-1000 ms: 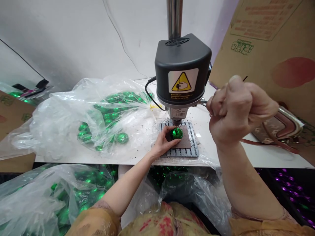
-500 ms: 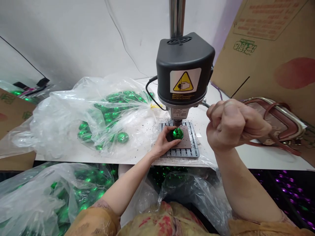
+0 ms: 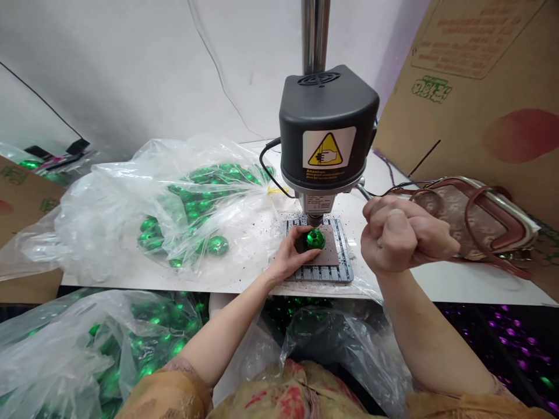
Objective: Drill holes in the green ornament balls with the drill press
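Note:
A shiny green ball sits on a brown board over the slotted metal base of a black drill press. My left hand grips the ball between thumb and fingers from the left. Just above it, the drill chuck points down, its bit reaching the ball's top; how deep it goes I cannot tell. On the right, my right hand is closed in a fist around the press's feed lever, whose far end is hidden inside it.
Clear plastic bags with green balls lie left on the white table. One loose green ball shows there. More bagged balls sit below the table edge. A brown handbag and a cardboard box stand right. Purple balls are lower right.
My right hand has moved slightly down and left with the lever. The left hand still holds the green ball in the same place under the chuck.

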A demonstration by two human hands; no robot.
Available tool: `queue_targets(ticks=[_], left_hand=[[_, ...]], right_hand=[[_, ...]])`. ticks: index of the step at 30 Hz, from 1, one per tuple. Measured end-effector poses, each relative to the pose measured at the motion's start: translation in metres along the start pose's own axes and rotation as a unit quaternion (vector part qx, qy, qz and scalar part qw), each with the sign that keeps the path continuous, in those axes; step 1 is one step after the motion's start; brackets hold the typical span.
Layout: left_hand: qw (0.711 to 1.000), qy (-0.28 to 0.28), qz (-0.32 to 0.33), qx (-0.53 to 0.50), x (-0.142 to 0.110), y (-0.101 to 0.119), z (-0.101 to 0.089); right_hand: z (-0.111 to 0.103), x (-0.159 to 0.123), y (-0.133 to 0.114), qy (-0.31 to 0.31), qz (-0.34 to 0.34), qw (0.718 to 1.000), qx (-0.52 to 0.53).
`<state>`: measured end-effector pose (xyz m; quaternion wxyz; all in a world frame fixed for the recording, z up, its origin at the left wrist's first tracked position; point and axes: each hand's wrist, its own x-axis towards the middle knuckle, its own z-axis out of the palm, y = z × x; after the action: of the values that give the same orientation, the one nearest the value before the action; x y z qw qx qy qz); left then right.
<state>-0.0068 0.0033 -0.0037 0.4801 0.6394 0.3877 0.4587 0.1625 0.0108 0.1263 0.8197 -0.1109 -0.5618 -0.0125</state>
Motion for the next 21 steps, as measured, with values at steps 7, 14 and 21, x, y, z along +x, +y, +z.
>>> queue_targets(ticks=[7, 14, 21], left_hand=[[1.000, 0.008, -0.006, -0.007, -0.001, 0.001, 0.001], [0.995, 0.068, 0.021, 0.068, -0.005, 0.013, 0.010], [0.896, 0.056, 0.259, 0.356, -0.085, 0.018, 0.018]], right_hand=[[-0.004, -0.012, 0.002, 0.008, -0.013, 1.000, 0.002], [0.031, 0.044, -0.015, 0.086, 0.167, 0.981, -0.041], [0.035, 0.064, -0.017, 0.032, 0.226, 0.973, -0.042]])
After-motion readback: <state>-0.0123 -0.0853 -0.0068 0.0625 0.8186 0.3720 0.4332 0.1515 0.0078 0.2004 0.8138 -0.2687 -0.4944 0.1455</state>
